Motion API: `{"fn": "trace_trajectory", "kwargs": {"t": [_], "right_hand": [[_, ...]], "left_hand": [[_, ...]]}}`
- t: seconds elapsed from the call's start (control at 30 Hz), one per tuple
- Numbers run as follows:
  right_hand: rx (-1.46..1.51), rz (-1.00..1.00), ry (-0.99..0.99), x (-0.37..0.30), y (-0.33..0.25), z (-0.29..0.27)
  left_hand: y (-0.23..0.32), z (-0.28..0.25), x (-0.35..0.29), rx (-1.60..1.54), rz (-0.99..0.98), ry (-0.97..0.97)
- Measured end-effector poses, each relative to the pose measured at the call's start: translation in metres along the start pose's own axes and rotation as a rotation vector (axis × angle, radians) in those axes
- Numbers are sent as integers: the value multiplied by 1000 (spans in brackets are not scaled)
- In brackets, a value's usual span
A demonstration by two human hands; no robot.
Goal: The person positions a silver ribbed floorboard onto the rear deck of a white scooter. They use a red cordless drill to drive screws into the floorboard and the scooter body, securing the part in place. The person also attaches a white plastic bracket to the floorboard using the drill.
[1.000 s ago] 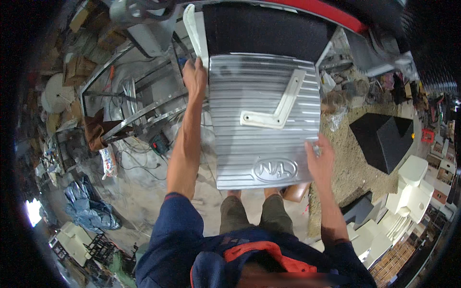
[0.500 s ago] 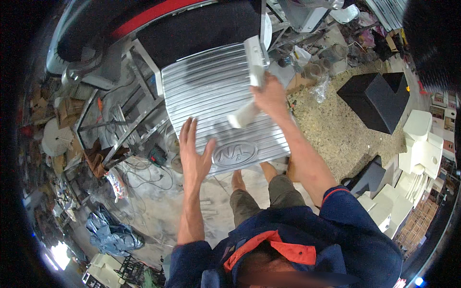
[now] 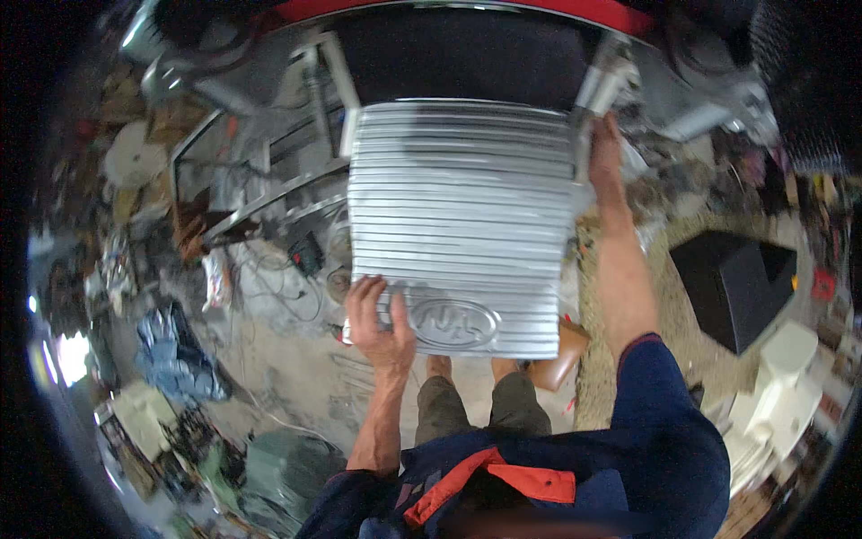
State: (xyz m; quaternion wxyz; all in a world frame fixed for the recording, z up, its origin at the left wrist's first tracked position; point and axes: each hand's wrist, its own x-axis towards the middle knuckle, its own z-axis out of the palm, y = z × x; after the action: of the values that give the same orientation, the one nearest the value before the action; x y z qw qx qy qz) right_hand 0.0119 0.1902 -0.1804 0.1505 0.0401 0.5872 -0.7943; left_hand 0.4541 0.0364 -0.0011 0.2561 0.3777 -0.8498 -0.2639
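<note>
A silver ribbed metal panel (image 3: 462,225) with a raised oval emblem spans the middle in front of me. My left hand (image 3: 382,328) lies on its near left corner, fingers flat and thumb apart. At the far right edge of the panel, beside the pale side rail (image 3: 603,85), is my right hand (image 3: 607,148). It is closed but blurred, and its fingertips are hidden. A whitish, cloth-like piece (image 3: 584,196) shows just below it, partly hidden by the hand. Beyond the panel lies a black belt-like surface (image 3: 467,58).
Metal frame bars (image 3: 269,202) stand at the left, with a power tool (image 3: 306,255) and cables on the floor. A dark plastic bag (image 3: 180,355) lies farther left. On the right are a black angular block (image 3: 734,283) and cream-coloured parts (image 3: 777,368). A brown object (image 3: 558,355) is near my feet.
My right hand has moved from over the panel to its far right edge, taking the whitish piece along. The view has shifted, and the panel appears straighter. My left hand remains near its left corner.
</note>
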Motion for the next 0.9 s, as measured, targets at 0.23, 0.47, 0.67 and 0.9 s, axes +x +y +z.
{"fn": "trace_trajectory", "kwargs": {"t": [0.23,0.47,0.67,0.9], "right_hand": [[156,61,-16,27,-2,19],[-457,-345,-114,20,0,23],[135,-31,-88,24,-10,37],[-593,-137,221,44,-1,36]], "left_hand": [[4,0,7,-47,-43,36],[6,7,7,-44,-14,-53],[10,7,4,-33,-92,-148],[9,9,3,22,-62,-144]]}}
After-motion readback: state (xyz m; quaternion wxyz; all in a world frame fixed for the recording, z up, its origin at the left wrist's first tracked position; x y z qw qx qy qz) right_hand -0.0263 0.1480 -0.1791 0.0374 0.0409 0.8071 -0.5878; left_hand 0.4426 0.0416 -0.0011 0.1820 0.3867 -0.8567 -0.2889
